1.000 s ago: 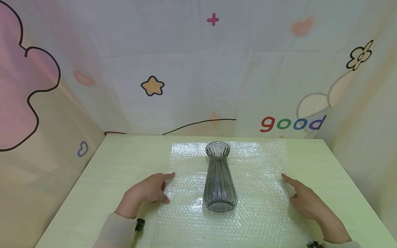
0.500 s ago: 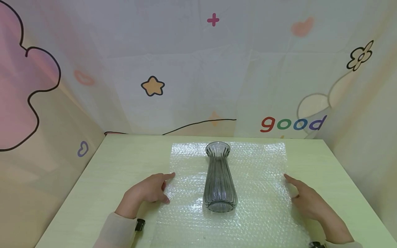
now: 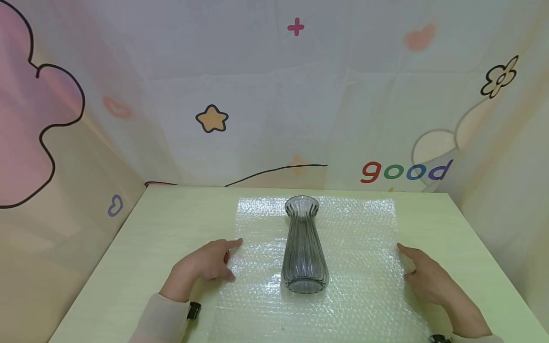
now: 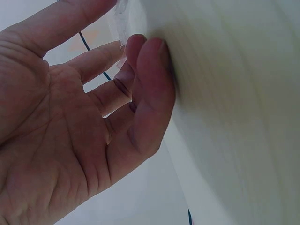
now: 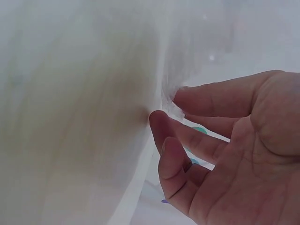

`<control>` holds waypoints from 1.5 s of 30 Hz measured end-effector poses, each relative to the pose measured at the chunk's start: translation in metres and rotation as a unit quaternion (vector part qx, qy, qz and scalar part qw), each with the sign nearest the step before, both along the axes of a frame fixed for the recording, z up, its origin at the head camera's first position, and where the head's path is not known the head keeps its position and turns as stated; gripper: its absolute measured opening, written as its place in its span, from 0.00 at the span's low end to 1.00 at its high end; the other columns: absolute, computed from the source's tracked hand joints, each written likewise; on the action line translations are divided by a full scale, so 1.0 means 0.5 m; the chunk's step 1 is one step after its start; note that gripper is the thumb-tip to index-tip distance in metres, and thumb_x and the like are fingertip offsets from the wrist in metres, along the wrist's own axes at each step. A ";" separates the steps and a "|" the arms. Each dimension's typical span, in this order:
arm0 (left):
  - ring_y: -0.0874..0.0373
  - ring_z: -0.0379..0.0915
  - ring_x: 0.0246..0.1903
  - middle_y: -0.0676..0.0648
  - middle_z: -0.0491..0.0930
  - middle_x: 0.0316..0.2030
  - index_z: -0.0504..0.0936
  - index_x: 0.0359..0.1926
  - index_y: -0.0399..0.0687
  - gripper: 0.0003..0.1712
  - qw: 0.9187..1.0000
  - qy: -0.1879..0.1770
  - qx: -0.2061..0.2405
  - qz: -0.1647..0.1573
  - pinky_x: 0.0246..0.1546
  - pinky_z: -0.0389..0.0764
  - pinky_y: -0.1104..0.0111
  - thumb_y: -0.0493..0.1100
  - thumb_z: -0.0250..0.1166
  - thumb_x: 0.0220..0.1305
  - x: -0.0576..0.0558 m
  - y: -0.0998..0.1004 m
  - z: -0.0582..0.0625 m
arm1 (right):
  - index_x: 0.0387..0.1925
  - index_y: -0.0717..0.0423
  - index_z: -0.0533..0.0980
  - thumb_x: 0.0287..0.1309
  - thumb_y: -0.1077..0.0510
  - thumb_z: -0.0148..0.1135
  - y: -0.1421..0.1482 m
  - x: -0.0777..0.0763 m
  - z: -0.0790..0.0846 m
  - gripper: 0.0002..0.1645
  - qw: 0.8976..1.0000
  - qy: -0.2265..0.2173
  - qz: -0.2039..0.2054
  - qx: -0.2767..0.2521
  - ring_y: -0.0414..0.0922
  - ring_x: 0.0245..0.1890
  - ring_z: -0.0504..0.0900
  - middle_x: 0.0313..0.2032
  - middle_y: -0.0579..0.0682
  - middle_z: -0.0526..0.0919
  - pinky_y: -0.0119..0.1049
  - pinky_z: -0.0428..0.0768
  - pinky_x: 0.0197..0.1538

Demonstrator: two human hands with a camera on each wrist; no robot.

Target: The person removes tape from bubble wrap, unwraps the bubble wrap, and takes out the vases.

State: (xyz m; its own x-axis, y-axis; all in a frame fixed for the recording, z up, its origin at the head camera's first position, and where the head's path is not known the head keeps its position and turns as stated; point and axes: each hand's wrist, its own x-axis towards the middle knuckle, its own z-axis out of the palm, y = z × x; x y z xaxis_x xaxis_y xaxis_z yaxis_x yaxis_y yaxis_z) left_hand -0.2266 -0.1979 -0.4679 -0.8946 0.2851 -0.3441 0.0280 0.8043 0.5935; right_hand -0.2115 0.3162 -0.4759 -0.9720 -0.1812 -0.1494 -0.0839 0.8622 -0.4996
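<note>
A grey ribbed glass vase [image 3: 304,247] lies on a sheet of bubble wrap [image 3: 360,305], its flared mouth toward the back and its base toward me. My left hand [image 3: 203,262] is at the sheet's left edge, index finger and thumb spread and touching it. In the left wrist view, the other fingers [image 4: 152,98] are loosely bent against the tabletop. On the opposite side my right hand [image 3: 429,278] reaches the right edge with index finger and thumb apart. The right wrist view shows its thumb [image 5: 211,99] against the crinkled plastic. Neither hand touches the vase.
The pale green table [image 3: 167,224] extends beyond the wrap on both sides. A printed cloth backdrop [image 3: 257,95] rises directly behind the table's back edge and along its sides. The wrap's near end runs out of the head view.
My right hand has shifted slightly to the right and toward me along the wrap's right edge. My left hand and the vase have stayed in place.
</note>
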 end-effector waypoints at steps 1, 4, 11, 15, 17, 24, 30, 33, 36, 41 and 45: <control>0.55 0.67 0.26 0.46 0.72 0.30 0.66 0.78 0.53 0.56 1.000 -0.001 0.000 0.000 0.29 0.72 0.64 0.34 0.82 0.49 0.000 0.000 0.000 | 0.76 0.73 0.55 0.59 0.73 0.56 0.001 0.001 0.000 0.44 1.000 0.002 0.001 -0.001 0.81 0.69 0.58 0.70 0.81 0.58 0.76 0.66 0.63; 0.55 0.67 0.26 0.46 0.72 0.30 0.66 0.78 0.53 0.56 1.000 0.000 -0.001 0.000 0.29 0.73 0.64 0.34 0.82 0.49 0.000 0.000 0.000 | 0.75 0.74 0.56 0.60 0.71 0.58 0.002 0.001 -0.001 0.43 1.000 0.013 0.010 0.006 0.78 0.64 0.68 0.70 0.80 0.59 0.75 0.68 0.61; 0.55 0.67 0.25 0.46 0.72 0.31 0.66 0.78 0.52 0.56 1.000 0.000 0.000 0.002 0.28 0.73 0.64 0.34 0.82 0.48 0.000 0.000 0.002 | 0.73 0.75 0.61 0.57 0.69 0.62 0.001 0.003 -0.003 0.42 0.998 0.044 0.025 0.038 0.52 0.42 0.80 0.72 0.75 0.59 0.65 0.73 0.53; 0.56 0.67 0.25 0.46 0.72 0.31 0.66 0.78 0.52 0.56 1.000 -0.001 0.005 0.001 0.28 0.73 0.64 0.34 0.82 0.48 0.000 0.000 0.004 | 0.71 0.76 0.64 0.55 0.69 0.66 -0.001 0.005 -0.008 0.42 0.996 0.064 0.033 0.054 0.62 0.49 0.75 0.74 0.73 0.58 0.56 0.69 0.51; 0.56 0.66 0.24 0.46 0.72 0.31 0.66 0.78 0.52 0.56 1.000 -0.002 0.007 0.002 0.28 0.73 0.65 0.33 0.82 0.48 0.000 0.000 0.004 | 0.70 0.76 0.65 0.54 0.69 0.68 -0.001 0.006 -0.010 0.42 0.995 0.071 0.041 0.058 0.65 0.53 0.71 0.75 0.72 0.58 0.53 0.66 0.50; 0.56 0.66 0.26 0.46 0.72 0.31 0.66 0.78 0.51 0.56 1.000 0.001 0.005 -0.001 0.29 0.73 0.65 0.33 0.82 0.48 -0.002 0.000 0.002 | 0.69 0.76 0.67 0.54 0.70 0.67 -0.001 0.008 -0.010 0.40 0.993 0.081 0.054 0.065 0.72 0.57 0.67 0.75 0.69 0.60 0.62 0.72 0.50; 0.56 0.66 0.26 0.46 0.72 0.31 0.66 0.78 0.51 0.57 1.000 0.001 0.004 -0.001 0.28 0.73 0.65 0.33 0.82 0.48 -0.003 -0.001 0.001 | 0.68 0.73 0.70 0.56 0.71 0.65 -0.003 0.010 -0.010 0.36 0.993 0.074 0.057 0.071 0.72 0.57 0.67 0.74 0.68 0.63 0.62 0.75 0.47; 0.56 0.66 0.26 0.46 0.72 0.31 0.66 0.78 0.51 0.56 1.000 0.000 0.003 -0.001 0.28 0.73 0.65 0.33 0.82 0.48 -0.002 0.000 0.002 | 0.68 0.73 0.70 0.57 0.71 0.64 -0.004 0.010 -0.010 0.36 0.993 0.070 0.057 0.073 0.71 0.57 0.68 0.73 0.68 0.64 0.61 0.75 0.47; 0.55 0.67 0.25 0.45 0.72 0.31 0.66 0.78 0.51 0.56 1.000 -0.002 0.003 0.001 0.28 0.73 0.65 0.33 0.81 0.48 0.000 0.001 0.004 | 0.68 0.73 0.69 0.58 0.71 0.64 -0.004 0.011 -0.010 0.35 0.993 0.071 0.060 0.072 0.69 0.57 0.69 0.73 0.69 0.65 0.60 0.74 0.48; 0.55 0.66 0.24 0.45 0.72 0.30 0.66 0.78 0.51 0.56 1.000 0.000 0.001 0.001 0.28 0.73 0.65 0.33 0.82 0.48 0.001 0.002 0.005 | 0.68 0.74 0.69 0.58 0.70 0.64 -0.005 0.012 -0.010 0.35 0.992 0.077 0.066 0.077 0.67 0.58 0.69 0.72 0.69 0.66 0.59 0.72 0.51; 0.56 0.66 0.24 0.45 0.72 0.30 0.66 0.78 0.52 0.56 1.000 -0.001 0.001 0.001 0.27 0.73 0.65 0.33 0.82 0.48 0.001 0.001 0.004 | 0.68 0.74 0.69 0.58 0.70 0.64 -0.005 0.013 -0.009 0.36 0.992 0.075 0.068 0.080 0.67 0.58 0.70 0.72 0.69 0.66 0.58 0.72 0.51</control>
State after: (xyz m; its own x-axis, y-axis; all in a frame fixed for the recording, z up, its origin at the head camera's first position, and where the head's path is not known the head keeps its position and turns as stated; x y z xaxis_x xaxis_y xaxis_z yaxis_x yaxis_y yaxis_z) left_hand -0.2264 -0.1972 -0.4660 -0.8946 0.2836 -0.3453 0.0252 0.8036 0.5946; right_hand -0.2050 0.3139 -0.4805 -0.9535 -0.2984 -0.0429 -0.2682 0.9047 -0.3310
